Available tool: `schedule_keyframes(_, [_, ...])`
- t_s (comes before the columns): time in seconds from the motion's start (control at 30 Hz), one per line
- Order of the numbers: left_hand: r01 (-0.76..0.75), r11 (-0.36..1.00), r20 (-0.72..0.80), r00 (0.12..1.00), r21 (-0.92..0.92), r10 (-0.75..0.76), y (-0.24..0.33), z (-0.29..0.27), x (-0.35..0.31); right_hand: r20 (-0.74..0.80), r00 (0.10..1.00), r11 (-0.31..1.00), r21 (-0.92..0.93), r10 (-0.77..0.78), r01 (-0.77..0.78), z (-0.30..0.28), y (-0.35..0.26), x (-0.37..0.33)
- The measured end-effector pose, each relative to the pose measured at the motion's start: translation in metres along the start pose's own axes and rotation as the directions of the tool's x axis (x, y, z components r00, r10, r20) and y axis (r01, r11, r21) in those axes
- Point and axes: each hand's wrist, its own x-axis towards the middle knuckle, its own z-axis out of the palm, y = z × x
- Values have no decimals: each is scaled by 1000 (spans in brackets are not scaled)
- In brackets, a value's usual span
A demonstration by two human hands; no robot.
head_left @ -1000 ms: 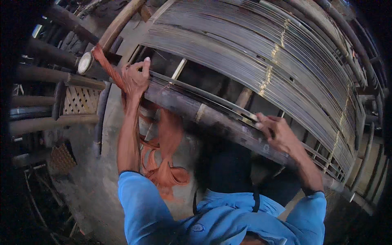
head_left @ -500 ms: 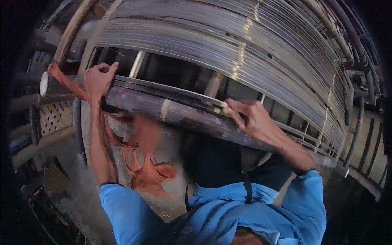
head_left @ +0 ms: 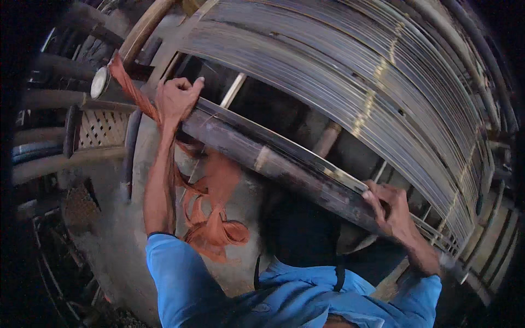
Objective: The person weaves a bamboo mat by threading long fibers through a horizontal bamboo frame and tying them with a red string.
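Observation:
A long, thin, pale-edged strip (head_left: 306,155), apparently bamboo, lies along a thick dark bamboo pole (head_left: 235,143) in front of me. At its far left end, my left hand (head_left: 178,101) has its fingers curled down onto the strip and its thumb sticking out. Lower right, my right hand (head_left: 391,205) pinches the strip between thumb and fingers near its other end. Beyond the strip spreads a panel of long narrow slats (head_left: 306,60), crossed by rows of yellowish lashing (head_left: 367,103). A dark gap separates panel and strip.
Reddish-orange ribbon-like fibre (head_left: 221,229) hangs in loops below the pole, beside my left forearm. A twisted length of it (head_left: 131,87) is fastened at the pole's left end. A round bamboo post (head_left: 145,30) rises there, with a lattice panel (head_left: 104,129) farther left.
My right hand has slid toward the right along the strip, farther from my left hand. My left hand keeps its place on the pole. The whole view has turned and shifted.

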Motion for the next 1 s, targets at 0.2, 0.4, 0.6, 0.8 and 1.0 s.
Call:
schedule_keyframes(0.2, [-36, 993, -6, 999, -116, 35, 3, -9, -7, 121, 986, 988, 122, -113, 98, -2, -14, 7])
schedule_keyframes(0.4, [-173, 985, 123, 978, 18, 169, 8, -6, -1, -117, 975, 964, -210, -190, 163, 0, -3, 15])
schedule_keyframes(0.6, [-416, 896, 257, 893, 154, 370, -27, 12, 14, -389, 915, 994, -13, -109, 113, 37, 46, 14])
schedule_keyframes(0.8, [-434, 831, 375, 877, 349, 300, -36, 13, 19, -421, 876, 972, -91, -236, 218, 45, 56, 18])
schedule_keyframes(1.0, [42, 950, -151, 989, 309, 6, 24, 16, -19, -502, 833, 973, -102, -231, 209, 41, 66, 9])
